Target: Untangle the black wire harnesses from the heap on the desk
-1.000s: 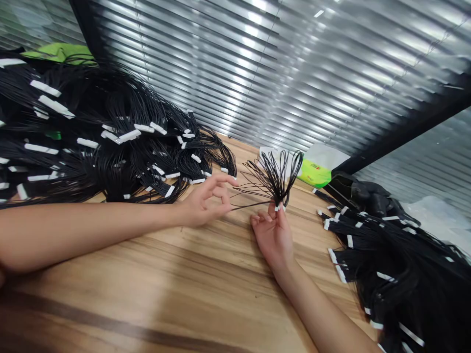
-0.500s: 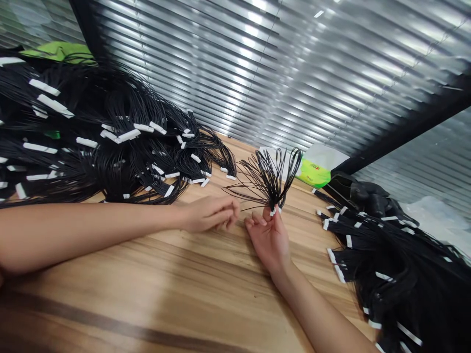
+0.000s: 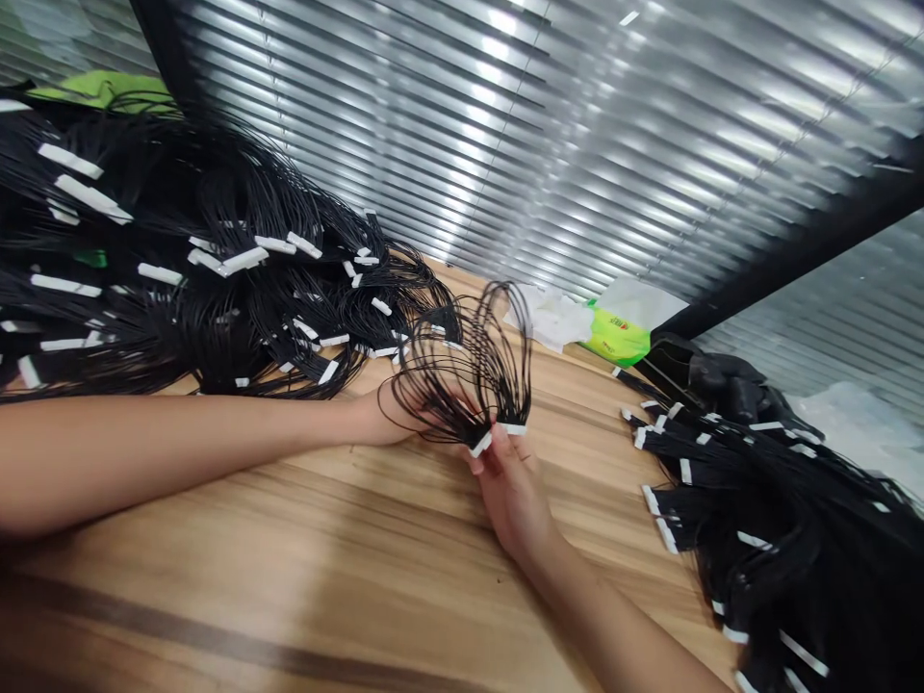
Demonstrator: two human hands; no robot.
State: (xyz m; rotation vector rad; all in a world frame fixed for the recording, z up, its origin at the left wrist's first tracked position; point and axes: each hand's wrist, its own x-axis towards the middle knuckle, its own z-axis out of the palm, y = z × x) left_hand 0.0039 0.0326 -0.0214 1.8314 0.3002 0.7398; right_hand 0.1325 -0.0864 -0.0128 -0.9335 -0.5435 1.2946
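Behind everything, shiny grey slats (image 3: 505, 144), crossed at left and right by dark bars (image 3: 163, 48). Before them, a wood-grained desk (image 3: 289, 577), streaked light and dark. Heaped over the left side and on toward the back edge, the left pile (image 3: 217, 178) of black wires, tangled and looped, dotted with white ends (image 3: 245, 260). Toward the right edge, the right pile (image 3: 815, 539), also black wires with white ends. Between both piles, nearer the back edge than the front, a bundle (image 3: 454, 385) of thin black wires, fanned upward in loose loops.

Reaching in from the near right, the right hand (image 3: 516, 486); grip clamped on the bundle, right at the base. From the left edge, the left hand (image 3: 408, 409), partly hidden behind the loops; cannot tell whether grip apart or together.

Near the right end of the back edge, a dark heap (image 3: 729, 385), too unclear to name, with clear plastic (image 3: 837, 414) just beside. Beyond the left pile, green cloth (image 3: 108, 89). Along the back edge, right of the bundle, a lime pack (image 3: 617, 335), next to white tissue (image 3: 552, 316). Smallest, two white connectors (image 3: 513, 429) at the bundle's base, one either side of the thumb (image 3: 507, 454), the left one tilted.
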